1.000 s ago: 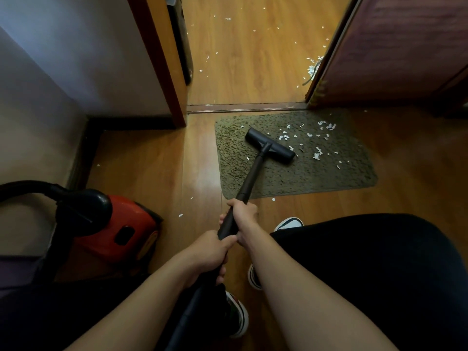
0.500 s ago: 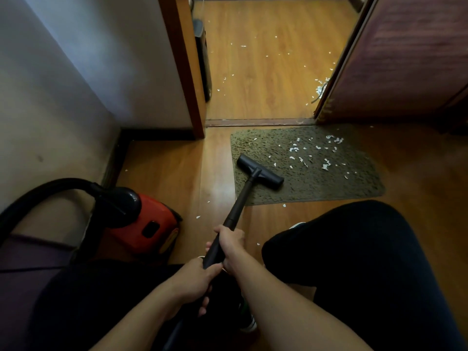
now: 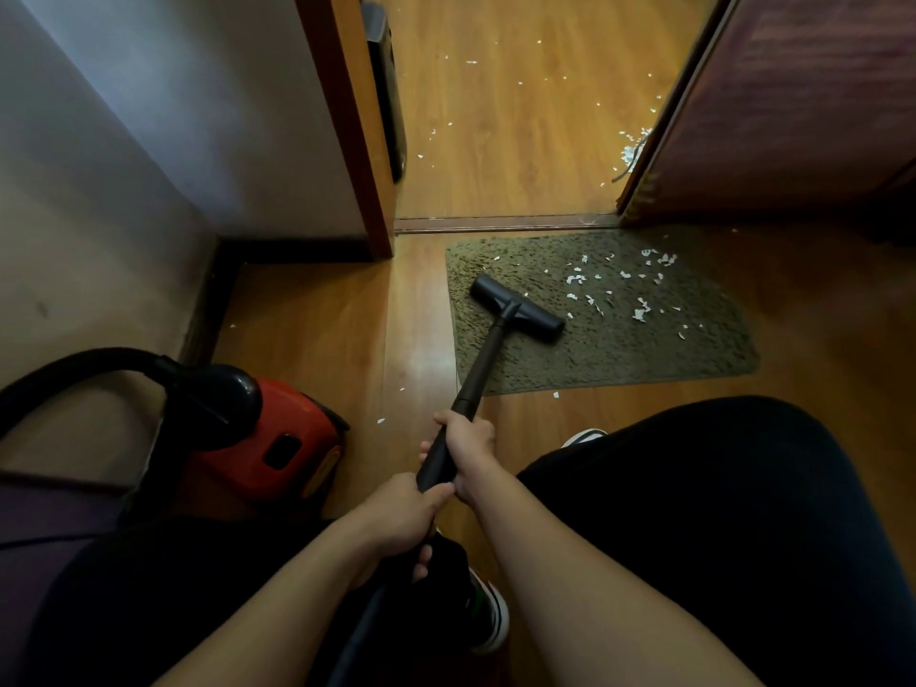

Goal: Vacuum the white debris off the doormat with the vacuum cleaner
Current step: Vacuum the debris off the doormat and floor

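Both hands clenched on wand [image 3: 483,361]: right hand [image 3: 468,451] ahead, left hand [image 3: 404,513] behind. Nozzle [image 3: 518,308] on doormat [image 3: 619,359] left half; white debris [image 3: 639,309] lies rightward, toward mat's far-right corner.

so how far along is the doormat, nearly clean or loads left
Roughly half. The left part of the doormat looks nearly clear. Both hands, left hand and right hand, grip the vacuum wand, its floor nozzle on the mat's left side. White debris dots the right half.

Bare forearms, black trousers [image 3: 718,513], dark sneakers [image 3: 488,622] (white soles, with a green accent).
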`<action>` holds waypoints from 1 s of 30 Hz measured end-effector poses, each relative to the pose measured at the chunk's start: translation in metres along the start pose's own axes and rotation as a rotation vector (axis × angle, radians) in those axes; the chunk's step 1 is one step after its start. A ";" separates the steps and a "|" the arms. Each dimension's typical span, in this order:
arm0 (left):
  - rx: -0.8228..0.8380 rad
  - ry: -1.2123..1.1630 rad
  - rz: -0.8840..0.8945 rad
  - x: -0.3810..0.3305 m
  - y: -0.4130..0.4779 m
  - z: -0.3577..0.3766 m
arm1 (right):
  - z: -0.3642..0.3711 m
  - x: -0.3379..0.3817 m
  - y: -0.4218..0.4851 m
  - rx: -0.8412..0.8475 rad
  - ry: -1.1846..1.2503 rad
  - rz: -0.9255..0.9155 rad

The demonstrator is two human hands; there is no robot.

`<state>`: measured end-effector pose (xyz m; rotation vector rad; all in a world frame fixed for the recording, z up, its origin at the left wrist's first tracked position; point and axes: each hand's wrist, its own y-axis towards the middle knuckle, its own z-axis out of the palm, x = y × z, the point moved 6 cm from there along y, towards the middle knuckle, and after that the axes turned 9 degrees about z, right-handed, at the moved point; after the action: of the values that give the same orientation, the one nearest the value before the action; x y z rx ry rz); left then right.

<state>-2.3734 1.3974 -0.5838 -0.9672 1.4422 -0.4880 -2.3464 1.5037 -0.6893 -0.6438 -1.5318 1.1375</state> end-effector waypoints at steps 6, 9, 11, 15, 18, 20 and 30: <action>-0.004 0.011 -0.001 0.006 -0.001 0.002 | -0.002 -0.006 -0.003 -0.001 0.002 0.016; -0.001 0.007 -0.005 0.016 -0.015 0.001 | 0.001 -0.020 -0.011 0.010 0.015 0.027; 0.012 -0.004 -0.027 0.024 -0.027 0.001 | 0.003 -0.032 -0.020 0.015 0.019 0.036; 0.033 0.005 -0.046 0.035 -0.045 0.004 | 0.002 -0.052 -0.031 0.019 0.002 0.048; 0.051 0.013 -0.040 0.038 -0.046 0.010 | -0.007 -0.054 -0.035 -0.015 0.014 0.038; 0.069 0.012 -0.030 0.037 -0.040 0.015 | -0.016 -0.049 -0.036 -0.041 0.022 0.026; 0.108 -0.009 -0.008 0.002 0.019 0.027 | -0.038 0.007 -0.004 -0.048 0.017 -0.020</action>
<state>-2.3526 1.4130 -0.6041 -0.8883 1.3899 -0.5616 -2.3123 1.5203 -0.6835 -0.6678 -1.5516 1.0804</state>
